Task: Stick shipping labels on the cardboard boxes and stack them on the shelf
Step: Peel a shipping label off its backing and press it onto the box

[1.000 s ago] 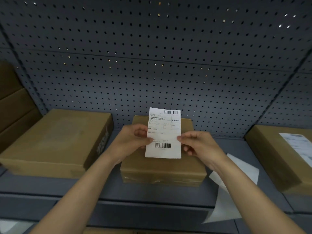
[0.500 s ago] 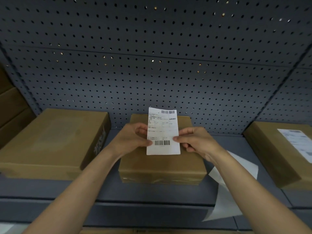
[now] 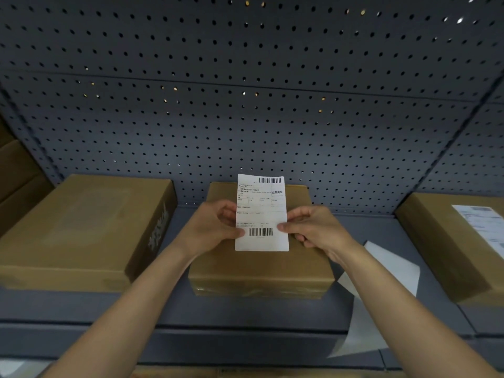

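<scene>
A white shipping label [image 3: 261, 211] with two barcodes is held upright over a small cardboard box [image 3: 261, 268] on the grey shelf [image 3: 245, 312]. My left hand [image 3: 212, 227] pinches the label's left edge near the lower barcode. On the opposite edge, at the same height, my right hand [image 3: 313, 227] pinches it too. The label's lower part covers the middle of the box top; whether it touches the box I cannot tell.
A wide flat cardboard box [image 3: 81, 227] lies to the left, with stacked boxes [image 3: 16, 181] beyond it. At the right stands a box [image 3: 450, 241] bearing a label [image 3: 485, 225]. White backing sheets [image 3: 381, 296] hang over the shelf edge. Perforated grey panel [image 3: 245, 105] behind.
The label and both hands have stayed over the small box, rising very slightly in the view; the grip on both edges is unchanged.
</scene>
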The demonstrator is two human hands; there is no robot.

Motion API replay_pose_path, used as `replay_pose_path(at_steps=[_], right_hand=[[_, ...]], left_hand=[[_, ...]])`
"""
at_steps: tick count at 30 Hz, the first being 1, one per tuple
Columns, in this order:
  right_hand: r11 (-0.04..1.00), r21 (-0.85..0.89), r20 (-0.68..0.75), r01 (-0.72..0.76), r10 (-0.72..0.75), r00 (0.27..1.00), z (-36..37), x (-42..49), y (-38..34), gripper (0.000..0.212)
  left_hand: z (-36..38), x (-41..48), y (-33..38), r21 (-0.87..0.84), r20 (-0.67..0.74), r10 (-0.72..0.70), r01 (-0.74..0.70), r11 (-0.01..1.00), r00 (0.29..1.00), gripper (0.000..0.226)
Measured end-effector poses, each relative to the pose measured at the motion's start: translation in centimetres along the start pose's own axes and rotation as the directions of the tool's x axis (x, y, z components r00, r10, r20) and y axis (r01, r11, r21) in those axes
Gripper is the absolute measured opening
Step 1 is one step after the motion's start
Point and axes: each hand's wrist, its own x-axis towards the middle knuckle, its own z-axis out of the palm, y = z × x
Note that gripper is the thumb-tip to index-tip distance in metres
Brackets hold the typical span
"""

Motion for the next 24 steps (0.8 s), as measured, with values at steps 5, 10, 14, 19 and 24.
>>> replay_pose_path(at_steps=[5, 10, 14, 19, 24], right_hand=[[1.000, -0.011, -0.013, 0.004, -0.004, 1.000, 0.2, 0.1, 0.2, 0.025], [0.999, -0.047, -0.030, 0.023, -0.025, 0.999, 0.3, 0.2, 0.5, 0.024], [0.998, -0.053, -0.039, 0.043, -0.045, 0.998, 0.4, 0.2, 0.7, 0.026], [0.996, -0.056, -0.052, 0.074, -0.077, 0.996, 0.5, 0.3, 1.0, 0.025], [0.986, -0.121, -0.083, 0.116, -0.127, 0.988, 0.7, 0.6, 1.5, 0.022]], left_hand=[[0.3, -0.2, -0.2, -0.003, -0.010, 0.003, -0.003, 1.000, 1.000, 0.039], [0.5, -0.1, -0.6, 0.015, -0.002, 0.017, -0.017, 1.000, 1.000, 0.045], [0.7, -0.2, -0.8, 0.042, -0.012, 0.049, -0.048, 0.998, 0.999, 0.047], [0.7, -0.3, -1.1, 0.147, -0.022, 0.095, -0.091, 0.985, 0.995, 0.048], [0.6, -0.6, -1.2, 0.292, -0.047, 0.160, -0.139, 0.946, 0.986, 0.052]])
